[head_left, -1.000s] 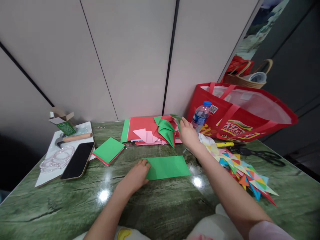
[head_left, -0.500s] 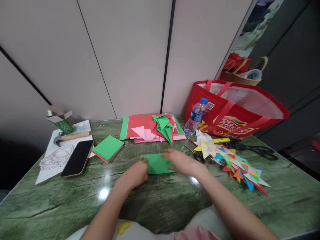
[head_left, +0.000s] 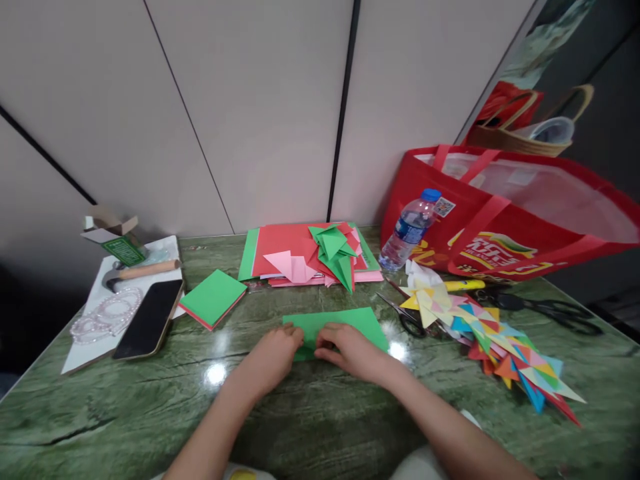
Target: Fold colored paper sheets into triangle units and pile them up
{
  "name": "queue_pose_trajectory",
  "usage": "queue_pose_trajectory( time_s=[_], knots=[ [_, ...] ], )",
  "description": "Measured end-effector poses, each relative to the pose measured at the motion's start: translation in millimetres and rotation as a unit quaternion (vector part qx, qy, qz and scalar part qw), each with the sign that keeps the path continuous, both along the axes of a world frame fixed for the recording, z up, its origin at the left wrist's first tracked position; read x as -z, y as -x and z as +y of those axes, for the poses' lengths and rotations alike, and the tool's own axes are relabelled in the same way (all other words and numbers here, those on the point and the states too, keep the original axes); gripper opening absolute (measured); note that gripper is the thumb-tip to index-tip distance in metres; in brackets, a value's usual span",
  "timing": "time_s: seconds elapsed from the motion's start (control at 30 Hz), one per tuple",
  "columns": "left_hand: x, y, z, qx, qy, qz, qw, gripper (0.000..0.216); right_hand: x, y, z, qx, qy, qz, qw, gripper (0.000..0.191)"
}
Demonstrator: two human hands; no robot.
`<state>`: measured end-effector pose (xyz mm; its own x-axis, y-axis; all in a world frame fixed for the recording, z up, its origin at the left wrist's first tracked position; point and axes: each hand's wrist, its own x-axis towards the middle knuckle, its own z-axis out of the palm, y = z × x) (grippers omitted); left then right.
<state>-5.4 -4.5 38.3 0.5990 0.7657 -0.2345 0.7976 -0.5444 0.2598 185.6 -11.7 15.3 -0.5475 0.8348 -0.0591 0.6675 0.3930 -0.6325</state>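
A green folded paper sheet (head_left: pixel 357 322) lies flat on the green marble table (head_left: pixel 320 413) in front of me. My left hand (head_left: pixel 273 353) presses its near left corner with curled fingers. My right hand (head_left: pixel 350 350) rests on the sheet's near edge beside it, fingers bent and pinching the paper. Both hands touch the same sheet close together.
Red, pink and green folded papers (head_left: pixel 310 257) are stacked at the back. A small green pad (head_left: pixel 213 298), phone (head_left: pixel 149 318), beads (head_left: pixel 100 320) and hammer (head_left: pixel 140 271) sit left. A bottle (head_left: pixel 410 230), red bag (head_left: pixel 515 217), scissors (head_left: pixel 545 308) and colourful paper triangles (head_left: pixel 500 340) sit right.
My right hand came back from the paper pile at the back and settled on the green sheet next to my left hand. The view shifted slightly.
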Motion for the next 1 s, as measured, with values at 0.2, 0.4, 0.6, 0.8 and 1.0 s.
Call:
queue_pose_trajectory(
  time_s=[0.2, 0.4, 0.6, 0.8, 1.0],
  knots=[
    [-5.4, 3.9, -2.9, -0.029, 0.057, -0.055, 0.996, 0.017, 3.7, 0.6, -1.7, 0.025, 0.018, 0.033, 0.999, 0.013],
    [-17.0, -2.3, -11.5, -0.078, -0.01, -0.041, 0.996, 0.019, 11.0, -3.7, 0.4, 0.068, 0.123, 0.07, 0.988, 0.012],
    [-8.2, -23.3, -29.5, 0.019, -0.043, -0.019, 0.999, 0.024, 30.2, -8.7, 8.6, 0.128, 0.251, 0.196, 0.939, 0.009],
    [7.0, -31.2, -32.2, 0.031, -0.037, 0.073, 0.996, 0.044, 33.6, -7.9, 8.6, 0.161, 0.31, 0.255, 0.902, 0.028],
    [6.1, -29.1, -29.3, 0.016, -0.003, 0.093, 0.996, 0.048, 29.5, -8.6, 8.8, 0.15, 0.314, 0.256, 0.902, 0.025]
  ],
)
